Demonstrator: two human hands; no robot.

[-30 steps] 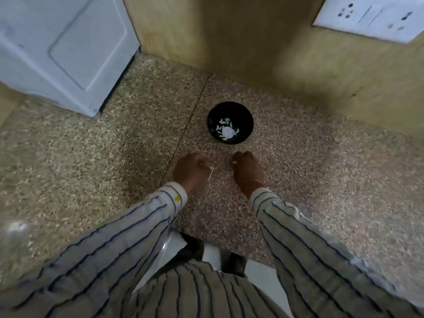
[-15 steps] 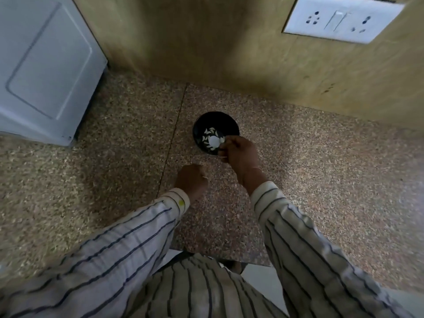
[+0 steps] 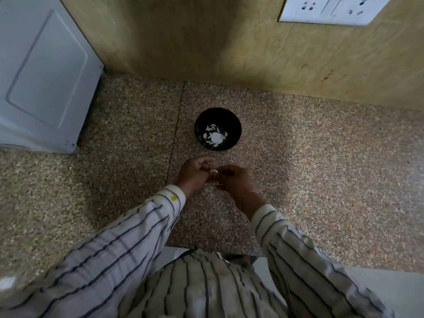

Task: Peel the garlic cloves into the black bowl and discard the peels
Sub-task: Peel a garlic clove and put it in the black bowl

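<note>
A small black bowl point(image 3: 218, 115) stands on the speckled stone counter point(image 3: 321, 168) and holds several pale peeled cloves. Just in front of it my two hands meet. My left hand point(image 3: 195, 174) is curled, and my right hand point(image 3: 234, 180) is curled against it. Between their fingertips shows a pale garlic clove point(image 3: 213, 171), which both hands pinch. A thin pale sliver, perhaps peel, sticks out under my right hand. What else my fists hold is hidden.
A white appliance point(image 3: 43, 72) stands at the back left. A wooden wall panel point(image 3: 206, 42) with a white socket plate point(image 3: 330, 9) runs behind the bowl. The counter's front edge lies close to my body.
My right hand has come back from over the bowl to meet my left hand in front of it. Both hands now hold a clove between them.
</note>
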